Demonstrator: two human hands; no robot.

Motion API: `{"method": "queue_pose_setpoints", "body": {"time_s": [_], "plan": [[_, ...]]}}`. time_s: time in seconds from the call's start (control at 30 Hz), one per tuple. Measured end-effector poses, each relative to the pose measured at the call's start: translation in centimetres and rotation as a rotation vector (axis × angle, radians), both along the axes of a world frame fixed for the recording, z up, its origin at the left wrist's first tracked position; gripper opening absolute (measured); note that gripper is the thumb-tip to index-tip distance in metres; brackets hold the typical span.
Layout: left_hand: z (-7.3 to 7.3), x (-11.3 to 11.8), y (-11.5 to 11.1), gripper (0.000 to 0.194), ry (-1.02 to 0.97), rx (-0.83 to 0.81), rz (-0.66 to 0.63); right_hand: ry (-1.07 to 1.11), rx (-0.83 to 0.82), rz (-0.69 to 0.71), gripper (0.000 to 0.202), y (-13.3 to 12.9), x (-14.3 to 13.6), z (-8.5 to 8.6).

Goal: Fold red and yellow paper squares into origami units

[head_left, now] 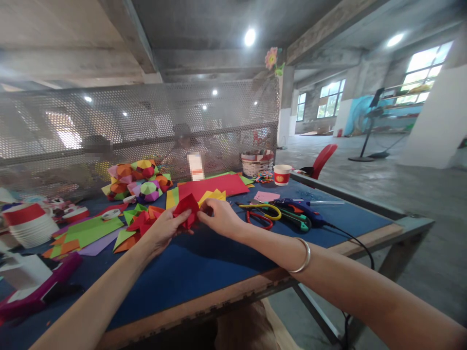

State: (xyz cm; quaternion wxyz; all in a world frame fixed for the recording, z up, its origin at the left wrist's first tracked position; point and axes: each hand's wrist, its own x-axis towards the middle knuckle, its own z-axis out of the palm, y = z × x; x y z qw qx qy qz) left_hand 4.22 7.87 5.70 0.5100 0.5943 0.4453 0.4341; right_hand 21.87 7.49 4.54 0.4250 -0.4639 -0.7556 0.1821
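My left hand (168, 226) is closed on a folded red paper piece (188, 209), held above the blue table mat. At the right side of that piece, my right hand (219, 216) pinches its edge with thumb and forefinger. Red, orange and green folded paper pieces (144, 219) lie just left of my left hand. Behind both hands is a stack of coloured sheets with a red sheet (219, 187) on top, and yellow folded paper (212, 195) sits in front of it.
Finished paper balls (148, 190) stand at the back left, with stacked paper cups (29, 224) and a purple tape dispenser (44, 287) nearer. Red-handled scissors (260, 221), a blue glue gun (301, 209) with cord, a cup (282, 175) and a basket (257, 163) are on the right.
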Motion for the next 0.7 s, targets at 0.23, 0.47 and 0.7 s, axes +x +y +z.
{"method": "queue_pose_setpoints", "body": {"time_s": [0.23, 0.47, 0.7], "plan": [[-0.4, -0.3, 0.4, 0.047, 0.065, 0.098, -0.047, 0.037, -0.074, 0.034, 0.021, 0.3, 0.0, -0.1], [-0.1, -0.1, 0.1, 0.046, 0.102, 0.138, -0.080, 0.126, -0.198, 0.026, 0.040, 1.5, 0.2, -0.9], [-0.1, -0.2, 0.4, 0.042, 0.080, 0.154, -0.051, 0.268, -0.312, 0.051, 0.035, 2.3, 0.1, -1.7]]}}
